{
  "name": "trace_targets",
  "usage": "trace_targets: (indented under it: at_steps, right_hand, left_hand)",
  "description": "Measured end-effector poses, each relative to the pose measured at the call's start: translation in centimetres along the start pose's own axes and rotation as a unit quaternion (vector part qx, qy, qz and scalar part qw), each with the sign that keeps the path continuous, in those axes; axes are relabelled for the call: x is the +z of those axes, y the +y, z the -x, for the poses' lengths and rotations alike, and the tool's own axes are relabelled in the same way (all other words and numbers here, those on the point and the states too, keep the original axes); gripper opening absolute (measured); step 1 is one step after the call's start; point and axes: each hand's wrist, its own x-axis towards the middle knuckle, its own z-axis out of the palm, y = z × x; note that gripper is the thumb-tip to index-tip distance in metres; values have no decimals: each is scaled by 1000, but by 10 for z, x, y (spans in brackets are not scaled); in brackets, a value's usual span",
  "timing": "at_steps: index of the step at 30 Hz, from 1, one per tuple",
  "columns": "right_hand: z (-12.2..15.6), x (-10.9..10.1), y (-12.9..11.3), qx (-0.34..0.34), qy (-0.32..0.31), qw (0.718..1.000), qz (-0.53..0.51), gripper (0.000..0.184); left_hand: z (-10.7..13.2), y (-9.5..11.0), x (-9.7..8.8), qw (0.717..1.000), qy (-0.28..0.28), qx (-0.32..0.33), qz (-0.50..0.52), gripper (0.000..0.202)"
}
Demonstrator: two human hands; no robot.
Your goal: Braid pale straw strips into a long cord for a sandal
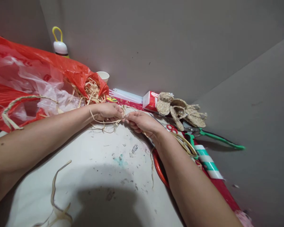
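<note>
My left hand [109, 112] and my right hand [142, 122] meet fingertip to fingertip above the far part of the white tabletop [104, 151]. Each has its fingers pinched on thin pale straw strands [104, 122], whose loose ends trail below and across my left wrist. Where exactly the strands join is hidden by the fingers. Past my left hand, more straw strips [94, 90] spill from the mouth of a red plastic bag [38, 66]. Nearer to me, a loose curled strip [54, 189] lies on the table.
Woven straw pieces [164, 105] sit beside a red and white box [150, 101]. Along the right edge are gold-handled scissors [186, 146], green-handled cutters [222, 140], a striped roll [208, 162] and a red handle [160, 170]. A cup [104, 76] and bottle [60, 48] stand behind.
</note>
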Motion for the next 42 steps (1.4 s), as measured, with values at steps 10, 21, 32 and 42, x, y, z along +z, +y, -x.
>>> trace_targets:
  at_steps: [10, 21, 32, 42]
  right_hand:
    - [-2, -5, 1, 0, -9, 1000, -8, 22]
    - [-2, 2, 2, 11, -10, 1000, 4, 27]
    - [-6, 10, 5, -3, 50, 999, 0, 25]
    - [-1, 15, 3, 6, 31, 996, -86, 31]
  left_hand:
    - [4, 5, 3, 1000, 22, -6, -12, 6]
    - [7, 6, 4, 999, 14, -2, -35, 6]
    - [11, 17, 1, 996, -28, -23, -84, 25]
    - [13, 17, 41, 983, 78, -71, -151, 16]
